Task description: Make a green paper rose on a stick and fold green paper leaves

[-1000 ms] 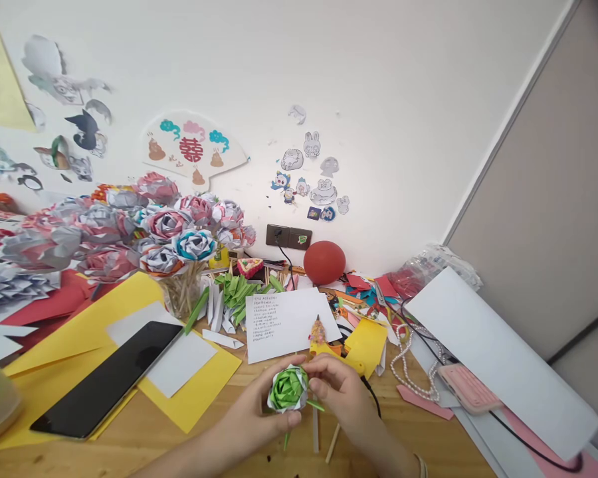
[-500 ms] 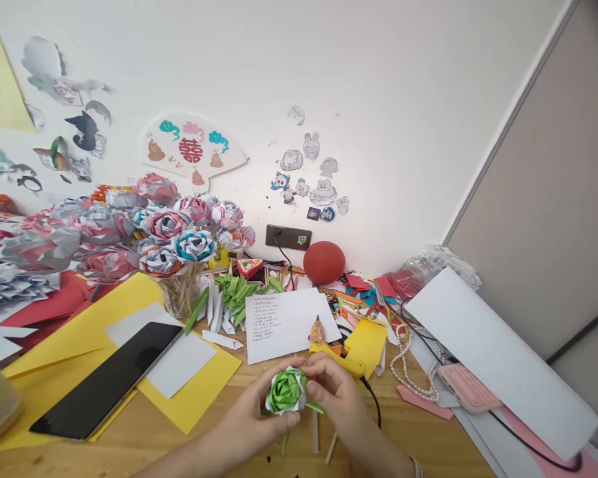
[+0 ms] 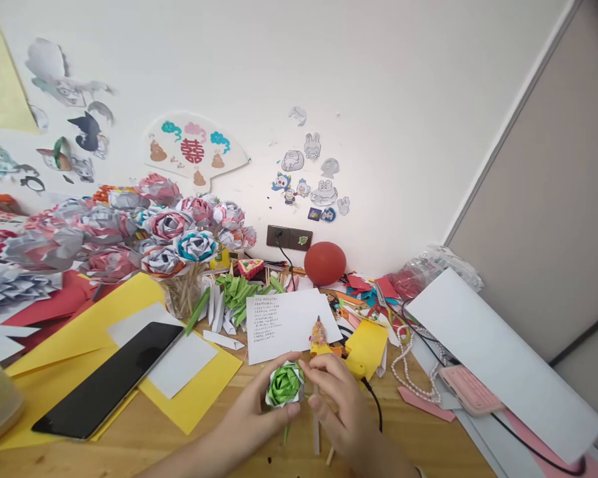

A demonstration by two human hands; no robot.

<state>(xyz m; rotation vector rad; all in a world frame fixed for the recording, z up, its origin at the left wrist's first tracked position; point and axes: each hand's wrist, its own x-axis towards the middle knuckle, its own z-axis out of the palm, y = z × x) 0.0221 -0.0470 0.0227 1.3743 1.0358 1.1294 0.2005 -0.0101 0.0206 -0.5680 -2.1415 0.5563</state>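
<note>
A green and white folded-paper rose (image 3: pixel 284 385) sits in my left hand (image 3: pixel 262 401), whose fingers curl round its back and whose thumb lies along its lower edge. A thin green strip hangs below the flower. My right hand (image 3: pixel 336 392) is at the flower's right side, its fingertips by the upper right edge. The right thumb stands apart from the other fingers, and I see nothing held between them. Just beyond the right hand lies a yellow hot glue gun (image 3: pixel 355 367) with a crusted nozzle, partly hidden by that hand.
A handwritten sheet (image 3: pixel 272 330) lies ahead. Folded green strips (image 3: pixel 236 292) and a red balloon (image 3: pixel 325 263) are behind it. On the left are a vase of paper roses (image 3: pixel 179 292), yellow paper (image 3: pixel 214 365) and a black tablet (image 3: pixel 109 378). A pink keyboard-like device (image 3: pixel 471 388) lies right.
My right thumb has moved down and away from the flower, opening the hand. The green strip that stuck out at the flower's right no longer shows. My left hand keeps its hold.
</note>
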